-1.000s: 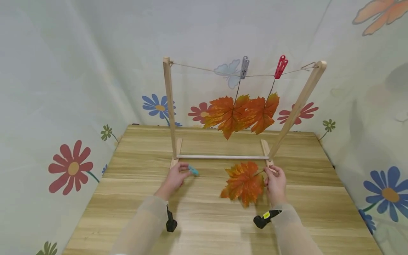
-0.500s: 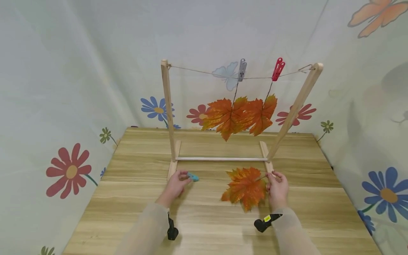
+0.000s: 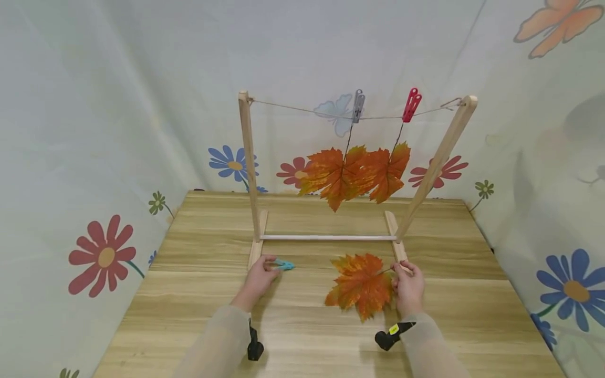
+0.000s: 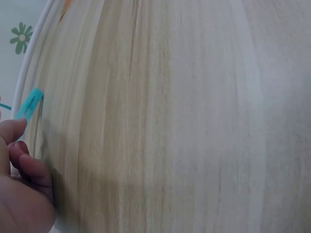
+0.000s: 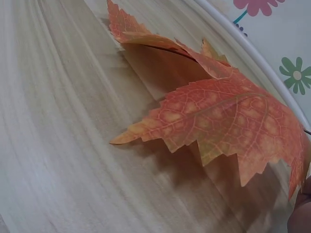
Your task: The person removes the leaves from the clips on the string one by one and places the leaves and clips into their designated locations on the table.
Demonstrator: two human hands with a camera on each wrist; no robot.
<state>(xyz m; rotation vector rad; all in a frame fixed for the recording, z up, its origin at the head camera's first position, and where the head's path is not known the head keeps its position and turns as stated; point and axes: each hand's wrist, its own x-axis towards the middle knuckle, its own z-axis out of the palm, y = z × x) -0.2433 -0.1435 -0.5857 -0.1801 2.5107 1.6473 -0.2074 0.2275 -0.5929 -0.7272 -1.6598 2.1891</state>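
- The left hand [image 3: 259, 273] pinches a small blue clothespin [image 3: 285, 264] at its fingertips, low over the counter [image 3: 302, 325] and just in front of the left foot of the wooden rack [image 3: 249, 163].
- The right hand [image 3: 407, 286] pinches the thin stem of an orange leaf [image 3: 361, 285], whose blade droops to the left of the hand and touches or nearly touches the counter.
- The leaf looks very light, thin and floppy, so I judge the stem to be the sound place to hold it; the blade would crumple or bend under a grip.
- The clothespin seems light, stiff and springy, best squeezed at its tail end.
- Beyond both hands, a string [image 3: 302, 111] runs across the top of the rack, with a grey clothespin [image 3: 358, 105] and a red clothespin [image 3: 411, 104] each hanging another orange leaf [image 3: 331, 176].
- Only the head view shows the rack and both hands together.
- The left wrist view shows the blue clothespin [image 4: 30, 104] past the fingertips [image 4: 13, 130] and bare wood beyond.
- The right wrist view shows the leaf's [image 5: 228, 121] veins and curled edge close up, but almost nothing of the hand.
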